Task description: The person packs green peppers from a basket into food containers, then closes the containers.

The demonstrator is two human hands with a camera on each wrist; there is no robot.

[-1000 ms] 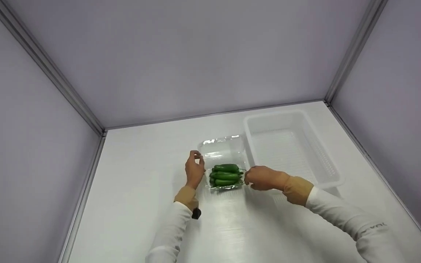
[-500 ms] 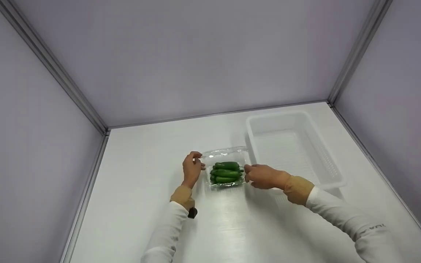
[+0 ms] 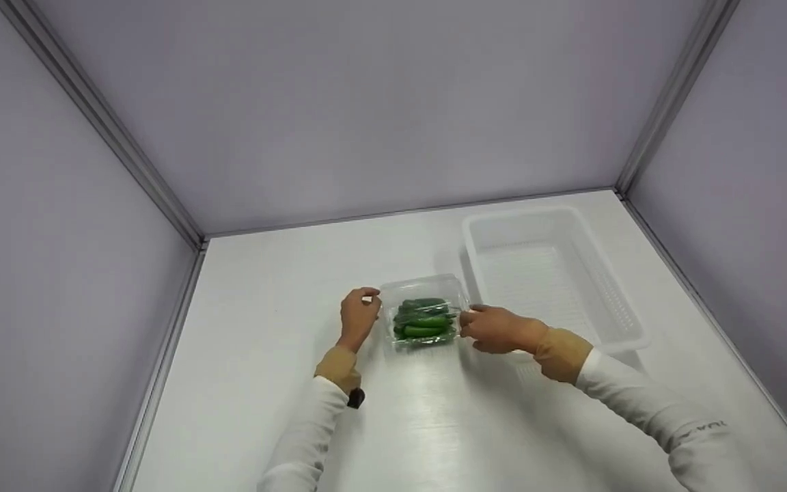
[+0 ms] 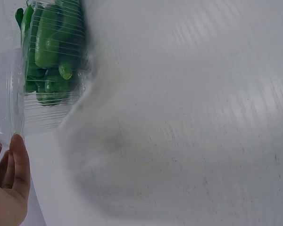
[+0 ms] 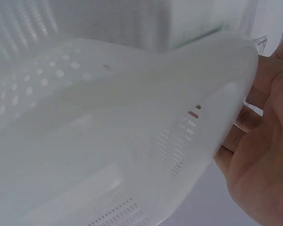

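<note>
A: What are the fingers doing?

B: The left hand (image 3: pixel 358 318) has its fingers curled at the left edge of the box (image 3: pixel 425 314), pinching the rim of the clear lid. In the left wrist view only the thumb and part of the palm (image 4: pixel 9 186) show, just below the box (image 4: pixel 45 66).

A: And the right hand?

B: The right hand (image 3: pixel 497 329) meets the box's right edge with its fingertips pinching the rim there. The right wrist view shows only the palm (image 5: pixel 266 155) beside the basket (image 5: pixel 108 132), so the grip reads from the head view alone.

A: Where is the box?

B: On the table (image 3: pixel 264 355), between the two hands, roughly in the middle. Its lid is down over the peppers (image 3: pixel 423 320), which show green through the plastic.

A: What else is nearby?

B: A white slotted basket (image 3: pixel 612 301) stands just right of the box, behind the right hand. Pale walls (image 3: pixel 339 102) close the table in on three sides.
</note>
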